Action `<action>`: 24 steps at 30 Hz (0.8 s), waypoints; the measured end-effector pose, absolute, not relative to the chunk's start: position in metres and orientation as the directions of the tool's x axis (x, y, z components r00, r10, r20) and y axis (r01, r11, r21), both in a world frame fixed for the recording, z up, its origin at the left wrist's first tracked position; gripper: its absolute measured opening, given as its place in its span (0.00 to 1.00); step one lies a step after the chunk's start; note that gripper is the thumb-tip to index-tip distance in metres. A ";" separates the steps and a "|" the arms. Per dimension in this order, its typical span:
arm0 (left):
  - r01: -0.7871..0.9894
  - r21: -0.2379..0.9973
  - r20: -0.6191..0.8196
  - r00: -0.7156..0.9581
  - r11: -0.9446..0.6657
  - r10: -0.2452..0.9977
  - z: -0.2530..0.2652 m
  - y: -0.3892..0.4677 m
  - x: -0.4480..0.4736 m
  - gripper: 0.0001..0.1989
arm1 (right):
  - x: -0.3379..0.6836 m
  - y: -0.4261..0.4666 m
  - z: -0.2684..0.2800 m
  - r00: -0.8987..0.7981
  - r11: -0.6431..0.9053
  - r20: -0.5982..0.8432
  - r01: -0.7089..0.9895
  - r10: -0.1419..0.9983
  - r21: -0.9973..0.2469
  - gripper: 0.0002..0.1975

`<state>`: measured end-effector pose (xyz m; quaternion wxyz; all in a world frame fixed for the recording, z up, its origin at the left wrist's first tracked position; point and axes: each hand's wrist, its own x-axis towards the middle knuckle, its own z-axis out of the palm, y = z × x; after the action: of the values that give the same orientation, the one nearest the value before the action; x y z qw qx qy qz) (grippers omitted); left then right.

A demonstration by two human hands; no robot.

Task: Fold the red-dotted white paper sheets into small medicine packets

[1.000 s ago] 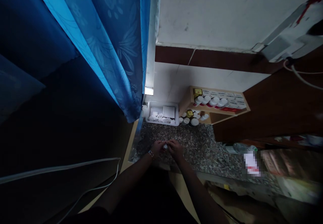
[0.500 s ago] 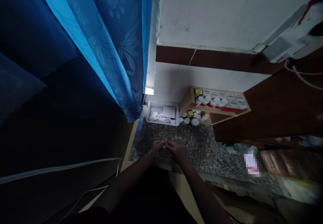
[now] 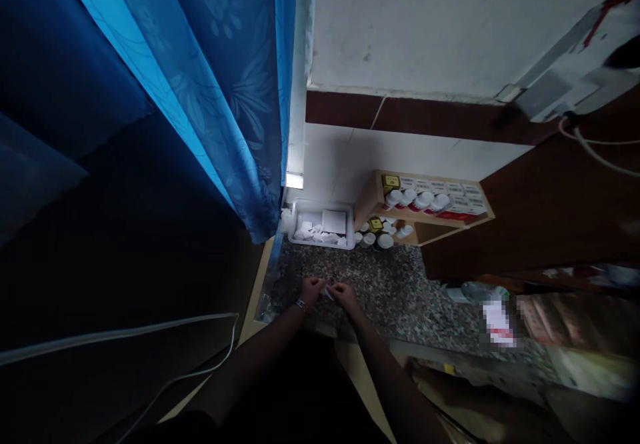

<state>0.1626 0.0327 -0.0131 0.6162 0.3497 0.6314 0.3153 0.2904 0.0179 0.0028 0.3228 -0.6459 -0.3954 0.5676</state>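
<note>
My left hand (image 3: 313, 290) and my right hand (image 3: 345, 293) meet above the speckled stone counter (image 3: 395, 291), close to its front edge. Between their fingertips is a small white piece of paper (image 3: 328, 293), pinched from both sides. Its exact shape is too small and dim to make out. Beyond the hands stands a white plastic tray (image 3: 320, 245). In it lie a flat stack of square white paper (image 3: 335, 222) and several small folded white paper pieces (image 3: 316, 233). A bracelet circles my left wrist.
Right of the tray, a wooden shelf (image 3: 450, 223) holds white-capped bottles (image 3: 424, 200) and boxes (image 3: 457, 194); more bottles (image 3: 385, 241) stand beside it. A blue curtain (image 3: 240, 104) hangs at left. A plastic bottle (image 3: 475, 291) lies at right. A white cable (image 3: 120, 334) runs along the left.
Both hands stay together over the counter; the fingers have shifted slightly and more of the white paper shows between them. The view has moved a little.
</note>
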 end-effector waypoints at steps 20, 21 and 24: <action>-0.069 0.743 -0.650 0.162 0.665 0.743 0.011 0.026 0.155 0.21 | 0.289 0.010 0.007 0.006 -0.589 -0.597 -0.151 0.802 -0.794 0.25; -0.061 0.747 -0.649 0.153 0.662 0.745 0.012 0.026 0.156 0.21 | 0.289 0.011 0.006 0.000 -0.589 -0.595 -0.142 0.803 -0.795 0.25; -0.058 0.741 -0.658 0.133 0.669 0.741 0.013 0.028 0.158 0.21 | 0.290 0.011 0.004 -0.003 -0.590 -0.594 -0.121 0.805 -0.799 0.25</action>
<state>0.1579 0.0278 0.0133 0.6952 0.2881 0.5926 0.2874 0.2900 0.0113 0.0036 0.3557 -0.6099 -0.2804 0.6503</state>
